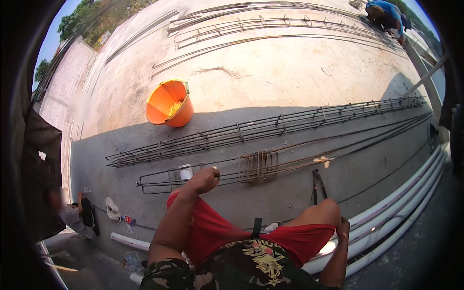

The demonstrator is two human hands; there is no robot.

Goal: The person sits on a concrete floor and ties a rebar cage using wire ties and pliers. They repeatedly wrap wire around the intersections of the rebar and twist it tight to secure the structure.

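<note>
Person sat w/ knees up in red shorts (212, 232). Left hand (205, 180) rested on the left knee, fingers curled into a loose fist; something small and pale showed at the fingertips, can't tell what. Right hand (342, 228) hung just beside the right knee, fingers bent, nothing in it as far as seen.

Nearest the left hand, just beyond it on the slab (270, 72), lay a rebar cage (203, 176) w/ a bunch of rusty stirrups (258, 166) slid together mid-length, probably parked there till spaced out. A white cup (185, 172) sat inside the cage's left end; contents not visible. Pliers (316, 183) lay to the right, near the right knee, within reach. White pipes (401, 212) ran along the near right edge.

Further out, a second, longer cage (270, 125) lay parallel. Beyond its left part an orange bucket (169, 104) stood tilted, mouth toward camera, w/ sth yellowish in the bottom, likely wire ties but can't tell. Far side: more cages (270, 24), and a 2nd person (384, 14) in blue crouched far right.
</note>
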